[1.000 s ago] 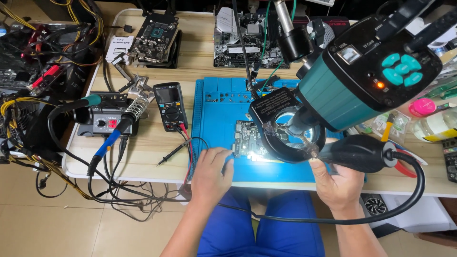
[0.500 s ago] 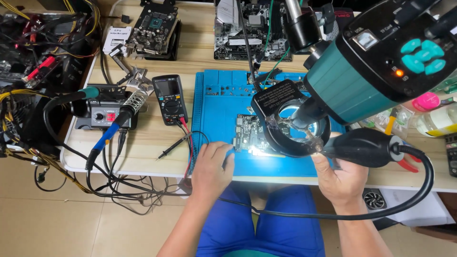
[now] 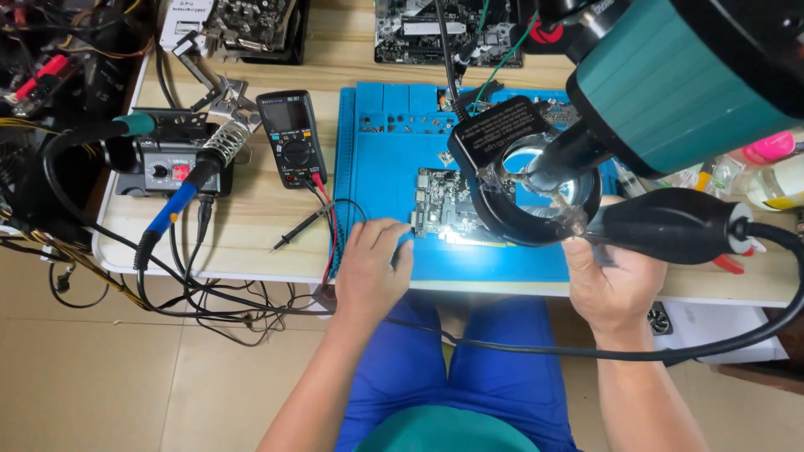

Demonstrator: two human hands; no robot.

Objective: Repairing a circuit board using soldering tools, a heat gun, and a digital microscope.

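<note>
A small circuit board (image 3: 444,205) lies on a blue work mat (image 3: 385,167), lit from above by the ring light (image 3: 528,197) of a teal microscope (image 3: 670,84). My left hand (image 3: 373,268) rests on the mat's front left edge, fingers loosely curled with nothing in them, just left of the board. My right hand (image 3: 611,285) grips the black handle of a hot-air tool (image 3: 670,226), whose nozzle points under the ring light toward the board. A thick black cable (image 3: 754,335) runs from the handle across my lap.
A black multimeter (image 3: 291,138) with red and black probes (image 3: 301,226) lies left of the mat. Further left stand a soldering station (image 3: 159,163) and a blue-handled iron (image 3: 180,205). More circuit boards (image 3: 444,29) lie at the back; bottles (image 3: 770,167) at right.
The view has shifted closer to the bench. My left hand slid a little forward along the mat's edge. My right hand keeps the hot-air handle near the ring light.
</note>
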